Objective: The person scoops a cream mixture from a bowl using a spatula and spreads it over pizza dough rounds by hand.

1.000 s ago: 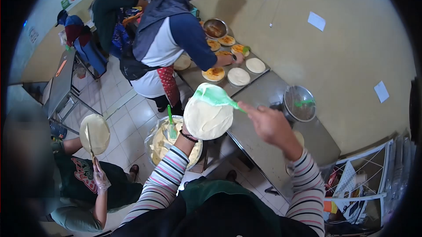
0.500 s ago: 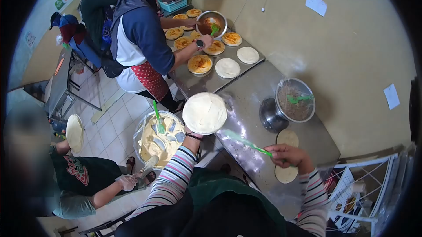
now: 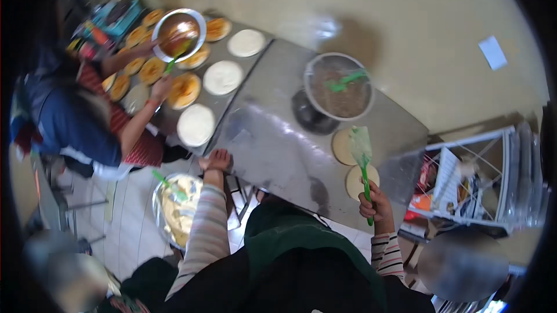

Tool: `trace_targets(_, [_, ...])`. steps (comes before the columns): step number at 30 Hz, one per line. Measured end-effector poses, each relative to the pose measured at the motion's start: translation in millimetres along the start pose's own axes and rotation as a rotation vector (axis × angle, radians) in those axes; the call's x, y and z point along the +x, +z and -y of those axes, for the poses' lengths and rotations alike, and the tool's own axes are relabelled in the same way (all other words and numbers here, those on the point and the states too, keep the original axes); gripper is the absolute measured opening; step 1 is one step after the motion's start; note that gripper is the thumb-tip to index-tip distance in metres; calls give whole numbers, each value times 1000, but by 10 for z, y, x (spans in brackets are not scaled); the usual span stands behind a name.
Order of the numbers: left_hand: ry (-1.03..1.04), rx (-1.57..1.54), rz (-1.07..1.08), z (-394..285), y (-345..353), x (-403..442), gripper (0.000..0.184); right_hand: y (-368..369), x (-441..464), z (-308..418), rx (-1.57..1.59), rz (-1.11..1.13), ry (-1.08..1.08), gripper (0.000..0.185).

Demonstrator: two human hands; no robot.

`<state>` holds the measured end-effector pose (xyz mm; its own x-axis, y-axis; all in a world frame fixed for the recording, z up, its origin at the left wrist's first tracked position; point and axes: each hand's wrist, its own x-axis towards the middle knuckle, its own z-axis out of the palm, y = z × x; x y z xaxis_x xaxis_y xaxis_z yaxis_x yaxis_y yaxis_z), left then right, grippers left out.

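Observation:
A green spatula [image 3: 361, 149], its blade smeared with pale cream, stands blade-up in my right hand [image 3: 376, 201], fingers wrapped round the handle. Behind it, two plain flat dough rounds [image 3: 341, 147] lie on the metal table [image 3: 272, 127]. At the table's left edge is my left hand [image 3: 216, 160], with nothing held and its fingers apart. Just beyond that hand, a cream-covered round [image 3: 196, 125] rests on the table. Two more cream-covered rounds [image 3: 223, 78] lie farther back. Below my left forearm sits a bowl of pale cream [image 3: 181, 205] with another green spatula [image 3: 168, 184].
A container of brownish filling [image 3: 339, 95] stands beside a dark metal pot [image 3: 310, 112]. To the left, a co-worker [image 3: 81, 110] holds a sauce bowl [image 3: 178, 34] over sauced rounds [image 3: 184, 90]. A white rack [image 3: 470, 179] is at right; another person is at lower left.
The cream-covered round has left my left hand and now lies on the table among the others. My right hand has turned the spatula upright. The view has swung right.

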<state>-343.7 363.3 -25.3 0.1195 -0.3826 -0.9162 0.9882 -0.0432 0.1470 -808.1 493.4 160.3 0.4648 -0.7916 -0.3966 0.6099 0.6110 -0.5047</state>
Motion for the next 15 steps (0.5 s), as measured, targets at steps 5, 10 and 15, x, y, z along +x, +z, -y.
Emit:
trace_targets(5, [-18, 799, 305, 1665, -8, -183, 13, -293, -445, -224, 198, -2, -305, 48])
trace_targets(10, [751, 1924, 539, 3222, 181, -68, 42, -476, -773, -501, 332, -25, -395, 52])
trace_targets(15, [789, 1905, 158, 3787, 597, -659, 51, -675, -1099, -458, 346, -88, -364, 46])
